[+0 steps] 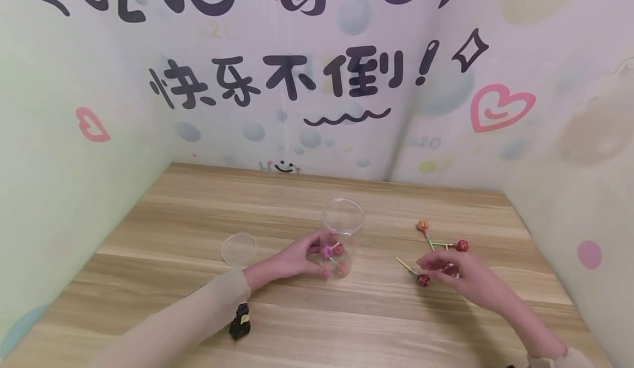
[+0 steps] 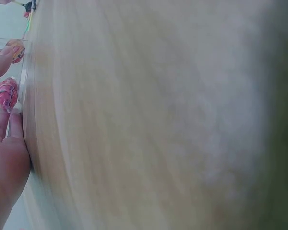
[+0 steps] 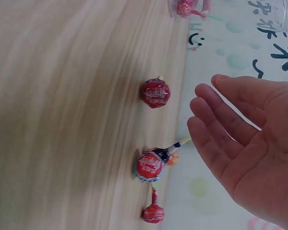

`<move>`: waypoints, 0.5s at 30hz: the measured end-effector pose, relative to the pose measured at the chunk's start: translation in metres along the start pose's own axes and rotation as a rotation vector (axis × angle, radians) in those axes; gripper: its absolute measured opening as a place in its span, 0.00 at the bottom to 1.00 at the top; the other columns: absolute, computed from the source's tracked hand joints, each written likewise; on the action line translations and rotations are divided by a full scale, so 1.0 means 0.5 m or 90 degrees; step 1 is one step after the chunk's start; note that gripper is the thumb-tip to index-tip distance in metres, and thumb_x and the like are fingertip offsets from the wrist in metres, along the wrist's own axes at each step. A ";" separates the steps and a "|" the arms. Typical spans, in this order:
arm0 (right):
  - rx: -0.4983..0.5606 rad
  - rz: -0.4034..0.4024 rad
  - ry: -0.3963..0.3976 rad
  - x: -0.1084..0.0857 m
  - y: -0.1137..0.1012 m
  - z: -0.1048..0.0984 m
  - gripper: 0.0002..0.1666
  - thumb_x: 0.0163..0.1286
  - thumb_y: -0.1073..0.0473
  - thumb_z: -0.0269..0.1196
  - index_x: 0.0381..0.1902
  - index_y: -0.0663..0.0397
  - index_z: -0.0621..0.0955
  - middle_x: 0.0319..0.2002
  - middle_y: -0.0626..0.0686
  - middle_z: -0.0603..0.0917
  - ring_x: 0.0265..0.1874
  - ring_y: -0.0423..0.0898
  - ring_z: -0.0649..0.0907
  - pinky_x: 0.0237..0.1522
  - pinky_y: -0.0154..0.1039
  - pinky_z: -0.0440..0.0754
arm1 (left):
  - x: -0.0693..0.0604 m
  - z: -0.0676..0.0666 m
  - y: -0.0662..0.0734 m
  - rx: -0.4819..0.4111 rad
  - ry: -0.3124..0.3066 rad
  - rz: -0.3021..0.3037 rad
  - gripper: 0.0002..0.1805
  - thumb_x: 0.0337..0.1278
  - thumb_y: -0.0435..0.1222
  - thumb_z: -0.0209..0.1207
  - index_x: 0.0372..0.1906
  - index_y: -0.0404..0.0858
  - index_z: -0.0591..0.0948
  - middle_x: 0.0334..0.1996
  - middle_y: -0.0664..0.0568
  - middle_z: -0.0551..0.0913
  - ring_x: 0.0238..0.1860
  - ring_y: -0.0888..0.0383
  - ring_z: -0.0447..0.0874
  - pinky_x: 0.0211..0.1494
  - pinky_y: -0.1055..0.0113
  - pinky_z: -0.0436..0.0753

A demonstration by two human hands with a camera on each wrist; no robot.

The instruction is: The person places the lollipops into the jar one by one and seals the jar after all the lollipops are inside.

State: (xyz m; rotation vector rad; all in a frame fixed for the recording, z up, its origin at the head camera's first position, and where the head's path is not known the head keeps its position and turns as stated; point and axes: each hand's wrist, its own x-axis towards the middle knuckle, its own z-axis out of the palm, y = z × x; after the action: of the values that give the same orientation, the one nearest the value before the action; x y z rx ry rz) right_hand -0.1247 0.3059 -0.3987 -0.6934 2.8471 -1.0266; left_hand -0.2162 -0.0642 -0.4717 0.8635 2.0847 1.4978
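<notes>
A tall clear plastic jar (image 1: 346, 230) stands upright and uncovered on the table, with several wrapped lollipops (image 1: 339, 249) inside. My left hand (image 1: 296, 256) holds it low from the left, fingers and thumb around its side. A pink-wrapped lollipop (image 2: 6, 93) shows through the wall in the left wrist view. Over a loose group of lollipops to the right hovers my right hand (image 1: 468, 277), its fingers loosely bent and holding nothing. Near it lie an orange lollipop (image 1: 422, 225), a red one (image 1: 462, 245) and a dark red one (image 1: 423, 280). The hand partly hides another lollipop (image 3: 149, 165).
A round clear lid (image 1: 239, 250) lies flat on the wooden table (image 1: 198, 208), left of the jar. Printed walls (image 1: 277, 131) close off the back and both sides. A black strap device (image 1: 240, 322) is worn under the left sleeve.
</notes>
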 end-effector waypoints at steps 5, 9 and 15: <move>-0.022 0.015 0.011 -0.003 0.015 0.008 0.13 0.66 0.60 0.66 0.49 0.49 0.85 0.44 0.48 0.88 0.42 0.34 0.85 0.40 0.32 0.86 | 0.001 0.000 0.002 -0.001 0.000 0.000 0.44 0.45 0.30 0.74 0.70 0.41 0.66 0.68 0.45 0.73 0.68 0.47 0.73 0.75 0.54 0.70; -0.035 0.025 0.018 0.004 0.024 0.009 0.12 0.67 0.61 0.66 0.48 0.47 0.85 0.47 0.46 0.88 0.45 0.41 0.86 0.42 0.33 0.86 | 0.001 0.000 0.003 -0.006 0.001 0.004 0.44 0.45 0.30 0.74 0.69 0.40 0.66 0.68 0.45 0.72 0.68 0.47 0.73 0.75 0.53 0.70; -0.037 0.007 -0.003 0.017 0.045 0.015 0.14 0.65 0.66 0.65 0.48 0.48 0.85 0.45 0.49 0.89 0.44 0.35 0.85 0.43 0.33 0.87 | 0.001 0.000 0.002 -0.003 0.002 0.002 0.44 0.45 0.31 0.74 0.69 0.41 0.66 0.68 0.45 0.72 0.69 0.47 0.72 0.75 0.53 0.70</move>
State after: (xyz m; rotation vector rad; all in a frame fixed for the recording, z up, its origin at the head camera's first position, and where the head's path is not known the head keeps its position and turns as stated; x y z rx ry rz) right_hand -0.1397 0.3132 -0.4172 -0.6829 2.8849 -0.9423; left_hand -0.2165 -0.0638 -0.4706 0.8637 2.0823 1.5048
